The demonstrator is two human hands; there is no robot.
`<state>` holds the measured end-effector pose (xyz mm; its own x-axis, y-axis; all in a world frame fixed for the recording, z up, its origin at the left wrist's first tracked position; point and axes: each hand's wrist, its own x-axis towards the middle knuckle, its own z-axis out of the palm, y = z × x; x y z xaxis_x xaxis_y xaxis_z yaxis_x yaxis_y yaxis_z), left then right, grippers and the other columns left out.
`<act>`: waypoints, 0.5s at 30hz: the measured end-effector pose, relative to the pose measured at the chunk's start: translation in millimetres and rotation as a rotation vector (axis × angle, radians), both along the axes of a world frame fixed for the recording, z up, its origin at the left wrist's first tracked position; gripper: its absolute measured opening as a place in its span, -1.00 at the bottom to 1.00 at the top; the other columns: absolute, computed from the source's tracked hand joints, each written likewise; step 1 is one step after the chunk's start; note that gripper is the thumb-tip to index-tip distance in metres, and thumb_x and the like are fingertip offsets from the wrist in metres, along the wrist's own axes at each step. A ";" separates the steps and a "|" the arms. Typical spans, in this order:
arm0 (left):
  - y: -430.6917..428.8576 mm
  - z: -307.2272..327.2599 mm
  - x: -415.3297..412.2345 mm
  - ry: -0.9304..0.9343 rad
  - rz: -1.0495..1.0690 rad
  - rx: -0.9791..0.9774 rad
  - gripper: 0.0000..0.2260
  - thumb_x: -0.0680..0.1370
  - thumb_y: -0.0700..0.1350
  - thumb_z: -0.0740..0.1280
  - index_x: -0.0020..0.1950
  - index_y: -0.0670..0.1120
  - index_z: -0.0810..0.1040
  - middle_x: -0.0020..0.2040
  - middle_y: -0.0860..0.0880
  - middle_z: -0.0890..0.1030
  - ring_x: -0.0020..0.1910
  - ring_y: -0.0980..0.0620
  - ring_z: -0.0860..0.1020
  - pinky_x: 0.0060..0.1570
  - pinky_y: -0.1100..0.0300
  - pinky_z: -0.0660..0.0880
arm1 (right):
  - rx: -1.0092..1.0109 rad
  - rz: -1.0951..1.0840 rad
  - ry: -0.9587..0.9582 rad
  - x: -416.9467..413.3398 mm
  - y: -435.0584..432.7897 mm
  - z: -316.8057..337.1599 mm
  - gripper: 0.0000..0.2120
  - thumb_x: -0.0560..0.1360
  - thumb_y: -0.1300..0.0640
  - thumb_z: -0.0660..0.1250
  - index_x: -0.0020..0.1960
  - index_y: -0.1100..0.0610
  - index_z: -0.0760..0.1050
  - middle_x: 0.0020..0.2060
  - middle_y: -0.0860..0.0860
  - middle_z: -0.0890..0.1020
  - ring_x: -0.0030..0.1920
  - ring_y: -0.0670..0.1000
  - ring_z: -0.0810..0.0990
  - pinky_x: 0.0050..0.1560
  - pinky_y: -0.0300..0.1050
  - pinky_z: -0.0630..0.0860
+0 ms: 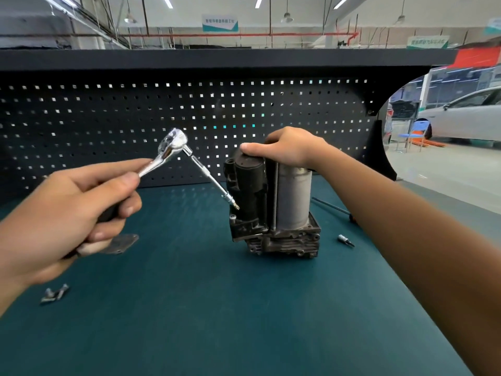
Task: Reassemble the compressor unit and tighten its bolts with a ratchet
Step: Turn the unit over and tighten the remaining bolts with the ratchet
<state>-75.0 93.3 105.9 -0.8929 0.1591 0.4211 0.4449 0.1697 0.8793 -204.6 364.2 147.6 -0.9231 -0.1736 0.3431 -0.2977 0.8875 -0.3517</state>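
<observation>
From the head camera I see a workbench topped with a teal mat (217, 308), and the compressor unit (271, 202) stands upright on it, a little right of centre and toward the far side. My right hand (290, 150) sits on top of the unit, thumb pressed along the black cap and fingers curled over the far edge, holding it. My left hand (67, 213) is up on the near left, wrapped round the dark handle of the ratchet (173, 147). Its chrome head points up and away, and a long extension (214, 180) slants down to the right. The bit tip is just beside the unit's black housing; I cannot tell whether it touches. A flat metal plate (122, 244) lies on the mat, partly hidden by my left hand, and loose bolts (54, 293) lie near the left edge. To the right of the unit lies a small socket bit (345, 240), and farther back a thin rod-like tool (333, 207) shows past my forearm. A black pegboard (135, 118) backs the bench under a dark shelf (217, 58). Beyond the right end, the workshop floor holds a white car (466, 115) and a blue chair (409, 137), with strip lights on the ceiling overhead.
</observation>
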 end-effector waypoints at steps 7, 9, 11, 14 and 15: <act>7.9 -21.0 -4.8 0.059 0.180 -0.001 -0.72 0.54 -0.12 0.23 0.02 0.22 0.65 -0.48 0.10 0.43 -0.64 0.18 0.21 -0.62 0.42 0.19 | 0.026 -0.048 0.073 -6.2 -7.5 -2.2 -0.67 0.52 -0.19 0.09 -0.07 -0.03 0.54 -0.15 -0.07 0.49 -0.03 0.07 0.42 -0.07 -0.04 0.24; 8.4 -22.5 -5.6 0.052 0.186 0.005 -0.75 0.51 -0.08 0.25 0.03 0.22 0.64 -0.47 0.10 0.44 -0.65 0.18 0.21 -0.62 0.42 0.19 | 0.025 -0.045 0.069 -7.1 -7.4 -3.1 -0.70 0.52 -0.11 0.10 0.00 -0.02 0.55 -0.10 -0.05 0.51 -0.04 0.08 0.42 -0.09 -0.04 0.24; 7.4 -23.6 -8.8 0.051 0.176 -0.003 -0.74 0.41 0.01 0.28 0.03 0.23 0.64 -0.47 0.10 0.44 -0.64 0.18 0.21 -0.61 0.41 0.20 | 0.018 -0.051 0.075 -7.0 -8.2 -4.1 -0.70 0.50 -0.07 0.09 0.05 -0.02 0.55 -0.05 -0.03 0.52 -0.05 0.09 0.42 -0.11 -0.05 0.24; 8.9 -23.4 -9.4 0.070 0.170 -0.034 -0.69 0.33 0.08 0.29 0.03 0.24 0.63 -0.47 0.10 0.45 -0.64 0.18 0.22 -0.61 0.40 0.21 | 0.015 -0.064 0.080 -4.8 -8.8 -4.4 -0.70 0.49 -0.06 0.10 0.04 -0.02 0.55 -0.07 -0.03 0.52 -0.08 0.09 0.42 -0.14 -0.06 0.22; 8.3 -23.5 -9.5 0.080 0.172 -0.035 -0.69 0.32 0.08 0.29 0.04 0.24 0.63 -0.47 0.10 0.45 -0.64 0.18 0.22 -0.61 0.39 0.21 | 0.019 -0.067 0.080 -4.4 -9.1 -4.7 -0.70 0.49 -0.06 0.10 0.05 -0.02 0.55 -0.07 -0.03 0.51 -0.08 0.09 0.41 -0.14 -0.06 0.22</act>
